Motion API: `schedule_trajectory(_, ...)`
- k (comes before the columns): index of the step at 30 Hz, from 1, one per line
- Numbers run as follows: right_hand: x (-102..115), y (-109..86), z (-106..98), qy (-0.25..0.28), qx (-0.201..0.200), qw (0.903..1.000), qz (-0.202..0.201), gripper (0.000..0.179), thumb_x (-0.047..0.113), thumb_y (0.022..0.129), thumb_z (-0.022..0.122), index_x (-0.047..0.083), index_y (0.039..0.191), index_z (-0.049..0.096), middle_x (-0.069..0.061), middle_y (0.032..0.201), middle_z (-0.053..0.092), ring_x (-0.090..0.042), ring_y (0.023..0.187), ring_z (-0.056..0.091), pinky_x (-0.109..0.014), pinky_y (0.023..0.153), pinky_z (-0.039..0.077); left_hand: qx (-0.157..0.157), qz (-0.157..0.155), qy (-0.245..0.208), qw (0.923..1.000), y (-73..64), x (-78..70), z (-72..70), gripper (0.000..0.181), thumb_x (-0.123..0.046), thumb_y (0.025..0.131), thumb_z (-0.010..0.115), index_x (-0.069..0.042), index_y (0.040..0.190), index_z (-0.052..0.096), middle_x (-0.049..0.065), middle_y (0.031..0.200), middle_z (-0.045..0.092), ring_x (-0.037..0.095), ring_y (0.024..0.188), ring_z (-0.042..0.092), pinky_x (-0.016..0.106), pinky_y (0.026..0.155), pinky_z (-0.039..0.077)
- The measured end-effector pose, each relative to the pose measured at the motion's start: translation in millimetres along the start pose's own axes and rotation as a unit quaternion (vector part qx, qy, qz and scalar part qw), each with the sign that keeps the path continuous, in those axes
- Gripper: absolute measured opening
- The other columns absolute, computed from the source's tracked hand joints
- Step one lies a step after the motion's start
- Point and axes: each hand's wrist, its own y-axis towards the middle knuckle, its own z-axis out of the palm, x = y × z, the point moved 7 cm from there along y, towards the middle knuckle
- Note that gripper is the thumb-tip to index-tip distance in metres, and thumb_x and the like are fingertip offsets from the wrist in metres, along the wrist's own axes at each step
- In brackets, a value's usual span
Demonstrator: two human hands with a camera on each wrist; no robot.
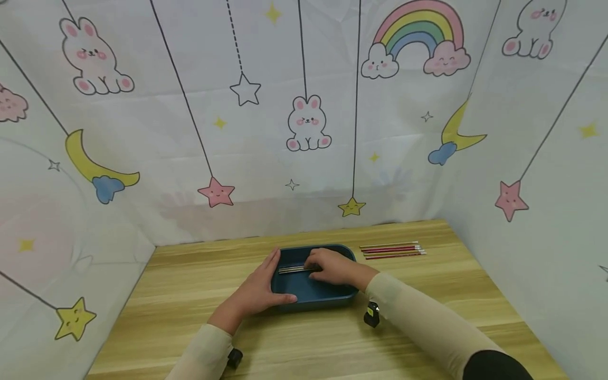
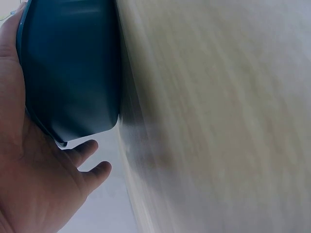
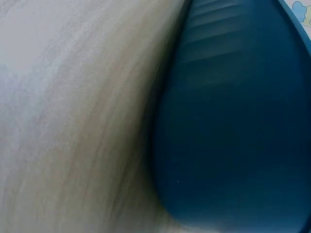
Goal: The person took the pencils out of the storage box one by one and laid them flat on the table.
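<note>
In the head view a dark blue tray (image 1: 313, 303) with rounded corners stands on the wooden table. My left hand (image 1: 256, 290) rests against its left end, fingers straight along that side and thumb over the front rim. The left wrist view shows this hand (image 2: 39, 179) with its palm against the tray's outer wall (image 2: 73, 73). My right hand (image 1: 339, 266) reaches into the tray, and its curled fingers pinch the right end of a few thin pencils (image 1: 290, 269). The right wrist view shows only the tray's outside (image 3: 233, 136); the right hand is hidden there.
Several red and gold pencils (image 1: 391, 250) with white ends lie side by side on the table (image 1: 190, 306), right of the tray. A white cloth (image 1: 266, 158) printed with rabbits and stars encloses the back and both sides.
</note>
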Motion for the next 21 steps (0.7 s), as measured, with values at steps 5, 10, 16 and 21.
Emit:
schedule_trajectory(5,-2.8,2.4,5.6,-0.007,0.002,1.0,0.005,0.025,0.02,0.105,0.08,0.012,0.13,0.08,0.0,0.121,0.071,-0.015,0.112,0.068,-0.038,0.1,0.058,0.002,0.002,0.004,1.0,0.6,-0.1,0.0,0.13,-0.066,0.09,0.087,-0.017,0.18,0.007,0.005,0.187,0.005,0.038,0.169,0.017,0.066,0.129,0.029)
schedule_trajectory(10,-4.6,4.0,9.6,-0.006,0.004,1.0,0.004,0.027,0.018,0.105,0.08,0.013,0.132,0.079,-0.001,0.124,0.071,-0.016,0.115,0.068,-0.039,0.102,0.057,0.001,0.002,0.003,1.0,1.0,0.9,-0.2,0.13,-0.065,0.09,0.087,-0.017,0.18,0.006,0.006,0.187,0.005,0.038,0.169,0.017,0.066,0.128,0.029)
schedule_trajectory(16,-1.4,4.3,9.8,-0.006,0.004,0.9998,-0.019,0.031,0.013,0.103,0.081,0.011,0.134,0.079,-0.002,0.122,0.071,-0.016,0.111,0.068,-0.037,0.099,0.058,0.0,0.005,0.005,1.0,1.3,2.3,-0.2,0.13,-0.067,0.09,0.085,-0.017,0.18,0.006,0.007,0.187,0.006,0.039,0.169,0.017,0.067,0.128,0.03)
schedule_trajectory(21,1.8,4.0,9.2,0.002,0.008,0.9994,-0.034,0.035,0.014,0.102,0.083,0.01,0.136,0.079,-0.002,0.119,0.07,-0.013,0.104,0.065,-0.034,0.094,0.057,0.004,0.002,0.006,1.0,0.2,2.0,0.2,0.131,-0.068,0.089,0.086,-0.019,0.18,0.005,0.004,0.187,0.004,0.037,0.169,0.018,0.065,0.128,0.03)
